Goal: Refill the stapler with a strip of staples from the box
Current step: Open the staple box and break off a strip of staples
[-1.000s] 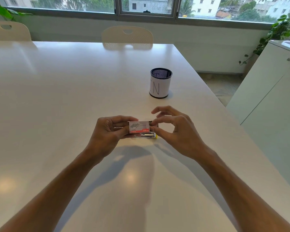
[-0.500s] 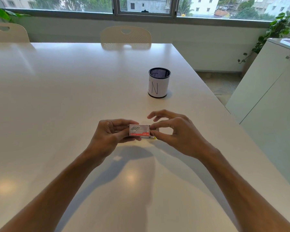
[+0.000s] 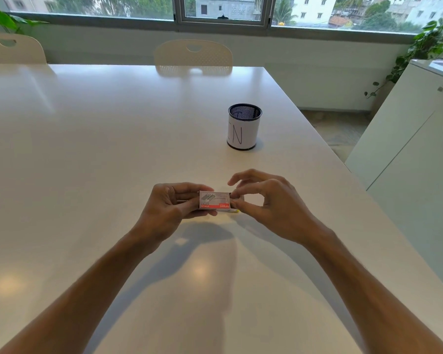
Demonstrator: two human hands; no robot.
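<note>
A small white and red staple box (image 3: 214, 200) is held just above the white table (image 3: 87, 154), in front of me. My left hand (image 3: 173, 209) grips its left end between thumb and fingers. My right hand (image 3: 269, 204) pinches the box's right end with thumb and forefinger, the other fingers spread. Under the box only a sliver of the stapler (image 3: 233, 211) shows, metal with a yellow tip; the box and my hands hide the rest of it. I cannot tell whether the box's inner tray is slid out.
A black mesh pen holder (image 3: 243, 127) wrapped in white paper stands behind my hands, to the right. Cream chairs (image 3: 193, 56) sit at the table's far edge. A white cabinet (image 3: 414, 159) stands right of the table's right edge.
The box and both hands have dropped slightly toward the stapler, so less of the stapler shows below the box than a second ago. The grips are unchanged.
</note>
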